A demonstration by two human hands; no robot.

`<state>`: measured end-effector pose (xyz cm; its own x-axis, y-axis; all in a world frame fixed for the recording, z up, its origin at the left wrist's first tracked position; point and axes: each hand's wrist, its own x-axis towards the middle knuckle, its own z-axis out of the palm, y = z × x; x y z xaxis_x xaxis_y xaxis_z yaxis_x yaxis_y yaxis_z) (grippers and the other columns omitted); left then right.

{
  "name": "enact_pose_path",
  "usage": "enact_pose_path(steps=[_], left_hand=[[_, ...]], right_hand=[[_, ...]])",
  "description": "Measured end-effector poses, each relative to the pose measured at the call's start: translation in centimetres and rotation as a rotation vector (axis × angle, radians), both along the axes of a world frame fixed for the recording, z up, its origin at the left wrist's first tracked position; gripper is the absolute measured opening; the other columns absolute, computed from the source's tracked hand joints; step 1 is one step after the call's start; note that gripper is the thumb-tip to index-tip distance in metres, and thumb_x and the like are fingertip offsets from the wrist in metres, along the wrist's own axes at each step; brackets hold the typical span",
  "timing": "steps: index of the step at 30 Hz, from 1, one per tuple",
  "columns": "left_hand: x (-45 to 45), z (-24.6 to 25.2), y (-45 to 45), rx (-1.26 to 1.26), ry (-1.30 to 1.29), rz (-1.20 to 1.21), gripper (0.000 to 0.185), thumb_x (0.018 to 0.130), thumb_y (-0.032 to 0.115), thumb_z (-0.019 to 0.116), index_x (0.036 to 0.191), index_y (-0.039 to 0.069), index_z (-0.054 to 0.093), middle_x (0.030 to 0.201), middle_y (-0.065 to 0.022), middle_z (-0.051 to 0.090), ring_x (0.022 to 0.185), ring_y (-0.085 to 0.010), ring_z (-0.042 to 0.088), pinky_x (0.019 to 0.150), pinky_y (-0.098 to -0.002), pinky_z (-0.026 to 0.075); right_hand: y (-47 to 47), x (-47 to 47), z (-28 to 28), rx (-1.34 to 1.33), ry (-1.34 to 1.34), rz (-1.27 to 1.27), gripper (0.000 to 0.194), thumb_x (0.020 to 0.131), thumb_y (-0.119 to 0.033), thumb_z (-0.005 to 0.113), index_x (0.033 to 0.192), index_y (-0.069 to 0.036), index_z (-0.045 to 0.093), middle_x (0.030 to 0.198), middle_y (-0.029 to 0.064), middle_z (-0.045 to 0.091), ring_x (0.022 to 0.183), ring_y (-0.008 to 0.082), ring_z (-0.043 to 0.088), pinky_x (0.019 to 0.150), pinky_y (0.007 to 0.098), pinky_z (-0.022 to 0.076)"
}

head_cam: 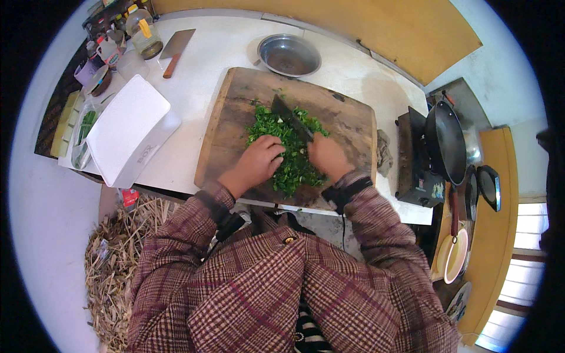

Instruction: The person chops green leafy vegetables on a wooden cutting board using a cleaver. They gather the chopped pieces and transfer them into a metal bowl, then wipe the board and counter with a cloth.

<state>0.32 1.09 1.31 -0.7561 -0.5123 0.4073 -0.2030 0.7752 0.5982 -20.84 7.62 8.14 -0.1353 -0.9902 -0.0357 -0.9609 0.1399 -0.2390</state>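
Chopped leafy greens [289, 174] lie in a loose pile across a worn wooden cutting board [229, 132]. My right hand [327, 154] is closed around the handle of a dark-bladed kitchen knife [288, 115], whose blade reaches over the pile, pointing away and to the left. My left hand [261, 159] rests at the left edge of the greens with its fingers curled and their tips on the leaves. Whether it pinches any of them cannot be made out.
Beyond the board stands a metal basin [289, 55]. A cleaver [178, 50] lies at the back left, near a large jar [145, 37] and a white plastic box [130, 128]. To the right are a gas stove [417, 163], a dark wok [446, 141] and a crumpled cloth [384, 152].
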Motion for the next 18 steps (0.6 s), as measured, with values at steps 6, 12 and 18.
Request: enact_pose_path(steps=[6, 12, 18], left_hand=[[1.1, 0.6, 2.8, -0.120, -0.042, -0.170, 0.057, 0.073, 0.025, 0.074, 0.124, 0.010, 0.054, 0.127, -0.0146, 0.049, 0.124, -0.0345, 0.043, 0.100, -0.0490, 0.037], [-1.6, -1.7, 3.0, -0.453, -0.281, -0.405, 0.037, 0.078, 0.025, 0.063, 0.114, 0.018, 0.062, 0.129, -0.0102, 0.050, 0.124, -0.0284, 0.043, 0.098, -0.0491, 0.035], [-4.7, -1.5, -2.1, -0.324, -0.185, 0.013, 0.016, 0.076, 0.016, 0.062, 0.092, 0.015, 0.065, 0.101, -0.0069, 0.057, 0.107, -0.0290, 0.050, 0.084, -0.0447, 0.041]], right_hand=[[1.2, 1.1, 0.8, -0.171, -0.098, -0.147, 0.028, 0.091, -0.028, 0.056, 0.093, 0.000, 0.051, 0.070, 0.0264, 0.063, 0.067, 0.0452, 0.063, 0.060, 0.0552, 0.0507], [0.8, 1.3, -0.3, -0.009, -0.055, -0.008, 0.029, 0.090, -0.028, 0.056, 0.091, 0.001, 0.053, 0.072, 0.0278, 0.062, 0.070, 0.0475, 0.062, 0.062, 0.0559, 0.0494], [1.6, -3.4, -2.6, 0.013, -0.083, -0.347, 0.032, 0.090, -0.028, 0.057, 0.094, 0.004, 0.054, 0.078, 0.0281, 0.064, 0.075, 0.0475, 0.062, 0.069, 0.0572, 0.0493]])
